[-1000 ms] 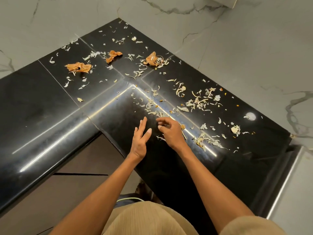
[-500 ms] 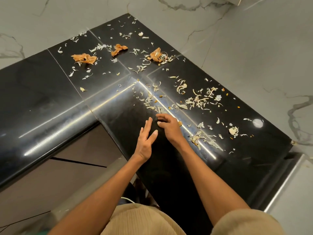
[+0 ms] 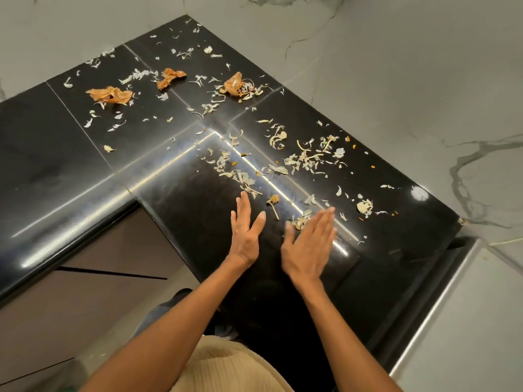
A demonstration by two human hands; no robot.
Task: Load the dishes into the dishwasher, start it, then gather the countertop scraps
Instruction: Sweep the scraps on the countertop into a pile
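Note:
Pale vegetable scraps (image 3: 304,161) lie scattered over the black L-shaped countertop (image 3: 56,154). Three orange onion skins (image 3: 110,95) lie farther back. My left hand (image 3: 245,230) stands on its edge on the counter near the inner corner, fingers straight and together. My right hand (image 3: 310,241) is flat with straight fingers, slightly blurred, just right of the left one, its fingertips at a small clump of scraps (image 3: 300,221). A dried stem scrap (image 3: 273,204) lies between the two hands. Neither hand holds anything.
Grey marble walls (image 3: 396,80) border the counter at the back and right. Brown cabinet fronts (image 3: 85,292) sit below the counter's inner edge. A metal-edged ledge (image 3: 441,301) runs along the right end of the counter.
My right hand has opened from a curled pinch to flat fingers and moved right. A stem scrap now lies uncovered between the hands. The view has shifted.

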